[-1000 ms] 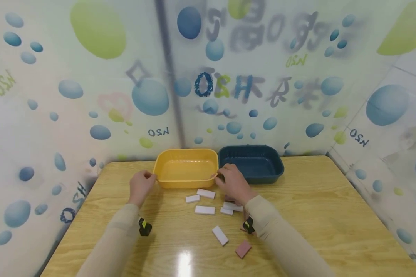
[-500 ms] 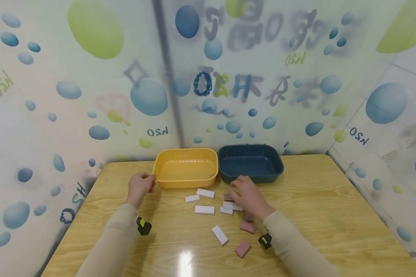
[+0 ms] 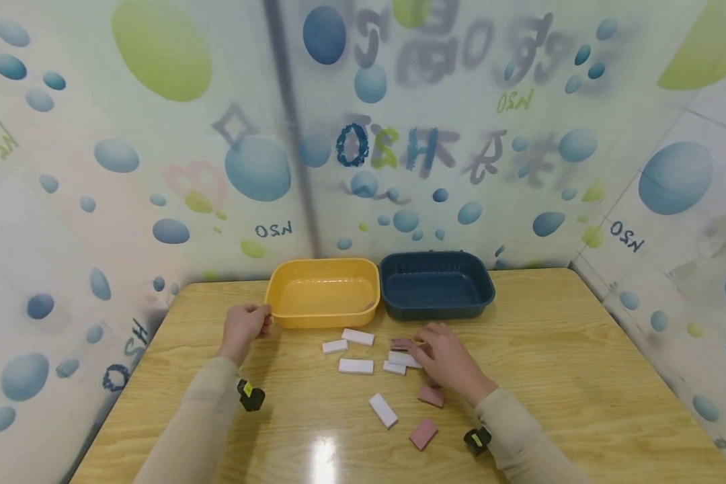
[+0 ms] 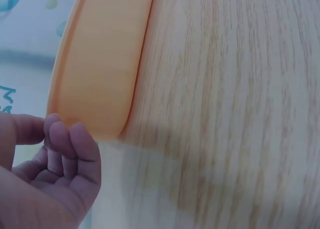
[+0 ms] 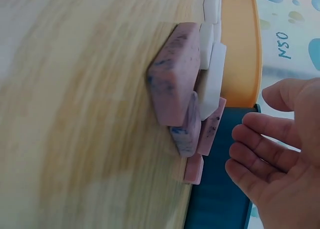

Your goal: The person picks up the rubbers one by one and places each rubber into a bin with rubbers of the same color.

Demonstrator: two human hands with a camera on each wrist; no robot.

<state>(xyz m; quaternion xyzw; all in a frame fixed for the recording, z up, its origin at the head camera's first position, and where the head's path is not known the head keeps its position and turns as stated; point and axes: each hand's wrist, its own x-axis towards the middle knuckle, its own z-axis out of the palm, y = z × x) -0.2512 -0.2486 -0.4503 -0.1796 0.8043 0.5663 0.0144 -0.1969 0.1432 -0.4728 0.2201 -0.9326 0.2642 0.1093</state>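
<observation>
The wall (image 3: 508,195), printed with blue and green bubbles and mirrored H2O lettering (image 3: 421,149), backs a wood-grain desk (image 3: 581,376). Two rectangular trays stand side by side near its far edge: a yellow tray (image 3: 323,321) on the left, a dark blue tray (image 3: 438,313) on the right, long axes running left to right.

Progress is judged early. A small pinkish piece (image 3: 370,306) shows at the yellow tray's near right corner — too small to identify. At least six white blocks (image 3: 355,366) and four pink blocks (image 3: 423,434) lie loose on the desk in front of the trays and appear still to be dealt with. The pink blocks carry dark blue mottling in the right wrist view.

Orientation: the nearest white block slants from far left to near right; the nearest pink block slants oppositely, far right to near left. The central white block lies crosswise, nearly parallel to the yellow tray's front wall, as does the farthest pink block.

The left hand (image 3: 242,331) pinches the rim at the yellow tray's near left corner, thumb and curled fingers together. The right hand (image 3: 452,363) is over the pink blocks, thumb and loosely bent fingers apart, nothing visible between them — contact with any block cannot be confirmed.
</observation>
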